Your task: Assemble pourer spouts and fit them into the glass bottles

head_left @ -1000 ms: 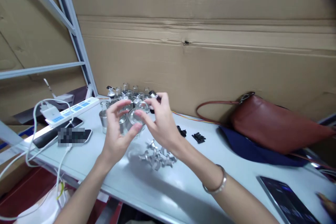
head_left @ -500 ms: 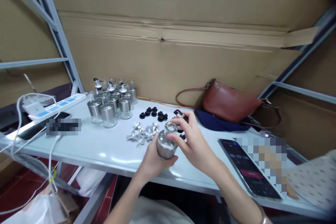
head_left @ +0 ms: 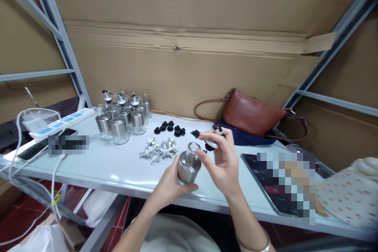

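At the near edge of the table point(head_left: 115, 179): bottle in one hand, pour spout in the other

The left hand point(head_left: 171, 184) wraps the steel-sleeved glass bottle point(head_left: 188, 168), fingers round the lower body, thumb across the near side. Its mouth faces up and is uncovered; whether the base touches the table cannot be told. Just to the right, the right hand point(head_left: 223, 161) holds the pour spout point(head_left: 212, 142) with its fingers, the grip partly hidden, while the thumb tip comes close beside the bottle's neck, perhaps touching it.

For steady handling, I would judge the left hand well placed: a firm hold on the sleeve leaves the neck clear. The spout looks tipped away from the mouth, so squaring the two and bracing the bottle upright would suit. Gripping the spout by its collar rather than its black lever seems wiser, since the lever may swing.

Farther left stand more bottles point(head_left: 119, 129), some topped with spouts. Black stoppers point(head_left: 170, 127) lie beyond the loose silvery pieces point(head_left: 159, 150), both left of the right hand.
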A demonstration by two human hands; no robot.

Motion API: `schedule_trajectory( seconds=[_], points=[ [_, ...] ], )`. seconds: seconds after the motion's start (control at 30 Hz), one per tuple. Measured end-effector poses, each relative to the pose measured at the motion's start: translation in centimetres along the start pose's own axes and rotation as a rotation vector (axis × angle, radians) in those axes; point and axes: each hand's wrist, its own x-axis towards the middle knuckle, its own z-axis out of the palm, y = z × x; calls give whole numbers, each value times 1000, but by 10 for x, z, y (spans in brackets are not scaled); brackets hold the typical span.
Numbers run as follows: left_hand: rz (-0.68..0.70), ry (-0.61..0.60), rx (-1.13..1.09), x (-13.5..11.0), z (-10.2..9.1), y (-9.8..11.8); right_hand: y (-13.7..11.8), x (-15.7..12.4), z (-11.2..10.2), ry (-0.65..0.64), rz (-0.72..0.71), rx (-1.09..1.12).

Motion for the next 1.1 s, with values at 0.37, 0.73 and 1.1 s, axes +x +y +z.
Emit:
schedule_trajectory(
  seconds=[0.37, 0.73, 1.1],
  points=[
    [44, 4, 77, 1, 6, -8, 1, -5, 20, -18, -15, 131],
    [19, -54, 60, 3, 6, -12, 12, -8, 27, -11, -69, 75],
    [26, -87, 4, 4, 5, -12, 15, -19, 23, -66, -72, 24]
  ],
)
